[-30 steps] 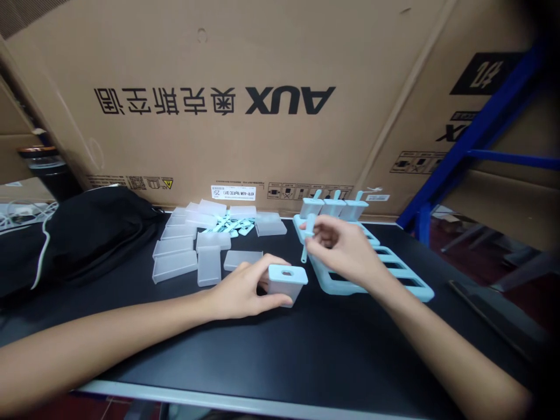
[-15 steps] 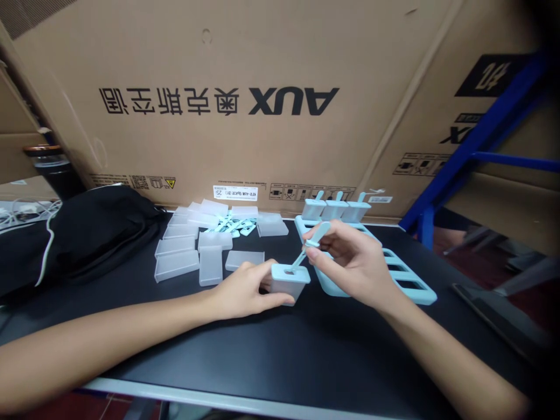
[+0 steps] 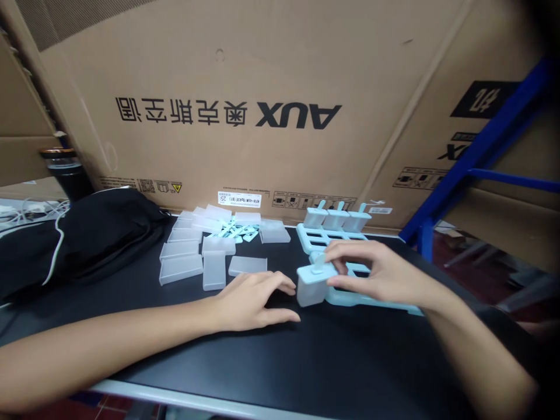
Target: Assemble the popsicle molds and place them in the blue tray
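Observation:
My right hand grips a popsicle mold by its light blue lid, thumb in front and fingers behind. The mold has a frosted clear body, and its blue stick now sits down in the lid. Just to its left, my left hand is open, fingers and thumb apart, holding nothing. Behind and partly under my right hand lies a light blue mold rack with rectangular slots. Three lidded popsicle molds with sticks stand upright in its back row.
Several frosted mold bodies lie left of centre around a pile of blue sticks. At the left are a black cloth bag and a dark bottle. A large cardboard box stands behind the table; a blue metal frame rises at right.
The stick has gone down into the mold's lid. My left hand has let go of the mold, and my right hand now holds it, slightly further right.

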A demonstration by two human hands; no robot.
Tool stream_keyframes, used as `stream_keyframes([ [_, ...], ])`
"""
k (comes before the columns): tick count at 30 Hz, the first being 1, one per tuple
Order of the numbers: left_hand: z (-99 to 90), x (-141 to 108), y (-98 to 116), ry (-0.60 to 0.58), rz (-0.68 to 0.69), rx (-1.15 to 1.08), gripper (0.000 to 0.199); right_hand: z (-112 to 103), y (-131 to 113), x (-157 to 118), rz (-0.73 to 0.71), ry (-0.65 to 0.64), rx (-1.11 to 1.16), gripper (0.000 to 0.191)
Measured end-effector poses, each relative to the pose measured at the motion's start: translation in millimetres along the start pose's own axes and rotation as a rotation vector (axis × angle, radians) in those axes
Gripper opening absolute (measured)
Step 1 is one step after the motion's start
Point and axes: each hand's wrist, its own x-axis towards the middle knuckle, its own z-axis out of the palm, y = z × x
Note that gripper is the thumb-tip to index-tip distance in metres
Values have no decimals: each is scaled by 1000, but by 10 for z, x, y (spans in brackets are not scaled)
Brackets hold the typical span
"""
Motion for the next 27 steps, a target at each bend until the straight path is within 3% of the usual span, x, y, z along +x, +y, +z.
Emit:
stream_keyframes([
  [4, 10, -10, 19, 43, 52, 99, 35, -313, 336, -176, 164, 308, -32, 20],
  [8, 16, -7, 24, 88, 121, 168, 19, -481, 681, -271, 379, 562, -266, 24],
  [11, 20, -3, 25, 49, 137, 210, 15, -503, 878, -267, 396, 566, -390, 19],
  [18, 28, 8, 36, 0, 194, 262, 12, -537, 1259, -323, 340, 512, -322, 19],
  [27, 15, -4, 49, -18, 189, 265, 12, -611, 1446, -433, 295, 491, -284, 20],
])
